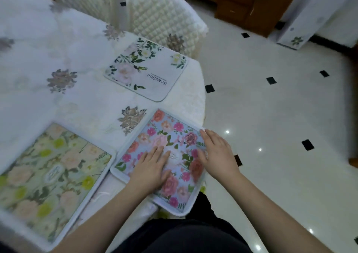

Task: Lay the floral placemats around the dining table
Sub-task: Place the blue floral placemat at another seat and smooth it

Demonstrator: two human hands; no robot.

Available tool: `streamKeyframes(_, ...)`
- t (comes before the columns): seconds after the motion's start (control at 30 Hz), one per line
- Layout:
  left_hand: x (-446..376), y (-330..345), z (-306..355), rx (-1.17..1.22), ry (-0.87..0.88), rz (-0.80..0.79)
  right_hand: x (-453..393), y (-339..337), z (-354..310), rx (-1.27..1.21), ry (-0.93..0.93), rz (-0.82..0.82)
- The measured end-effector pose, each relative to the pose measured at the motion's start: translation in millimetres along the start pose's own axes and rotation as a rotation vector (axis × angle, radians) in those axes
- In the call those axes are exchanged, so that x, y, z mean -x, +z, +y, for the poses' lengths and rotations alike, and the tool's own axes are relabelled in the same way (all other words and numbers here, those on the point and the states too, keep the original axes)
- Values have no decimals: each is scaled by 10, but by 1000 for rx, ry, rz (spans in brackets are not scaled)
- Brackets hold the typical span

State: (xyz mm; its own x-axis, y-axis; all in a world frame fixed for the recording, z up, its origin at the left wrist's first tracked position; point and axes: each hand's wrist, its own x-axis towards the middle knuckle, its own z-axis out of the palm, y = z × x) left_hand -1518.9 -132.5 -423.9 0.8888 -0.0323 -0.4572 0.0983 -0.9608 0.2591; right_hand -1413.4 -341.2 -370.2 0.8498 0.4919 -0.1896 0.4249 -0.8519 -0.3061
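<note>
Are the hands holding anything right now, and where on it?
Nothing is gripped. Both hands, left and right, lie flat on the blue placemat, left near its middle, right at its edge.

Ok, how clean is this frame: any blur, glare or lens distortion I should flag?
Head view: wide-angle bending curves the table edge; the green placemat at lower left is smeared; small glare spots dot the glossy floor; the pink placemat and both hands, left hand and right hand, read fairly sharp.

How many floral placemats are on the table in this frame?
3. A green one at the near left, a blue one with pink flowers under both hands at the near edge, and a white one farther back by the chair. Others may lie out of view.
</note>
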Motion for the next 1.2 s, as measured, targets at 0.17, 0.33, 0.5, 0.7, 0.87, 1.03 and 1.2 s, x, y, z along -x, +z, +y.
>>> streamKeyframes(0.17, 35, 110, 47, 39, -194, 26, -640, 138, 14, 24, -200, -118)
streamKeyframes(0.33, 77, 189, 201, 120, -440, 109, -1119, 214, 56, 84, -397, -231)
streamKeyframes(0.5, 107, 316, 317, 180, -625, 101, -1337, 337, 77, 110, -491, -323)
streamKeyframes(0.7, 253, 547, 555, 311, -846, 180, -1388, 441, 110, 204, -557, -403)
streamKeyframes(0.87, 241, 603, 797, 477, -1055, 181, -1398, 466, 91, 222, -525, -407)
streamKeyframes(1.03, 176, 691, 938, 519, -1134, 220, -1397, 488, 128, 212, -496, -399)
streamKeyframes(1.2, 211, 661, 922, 513, -1107, 191, -1392, 489, 238, 153, -491, -402)
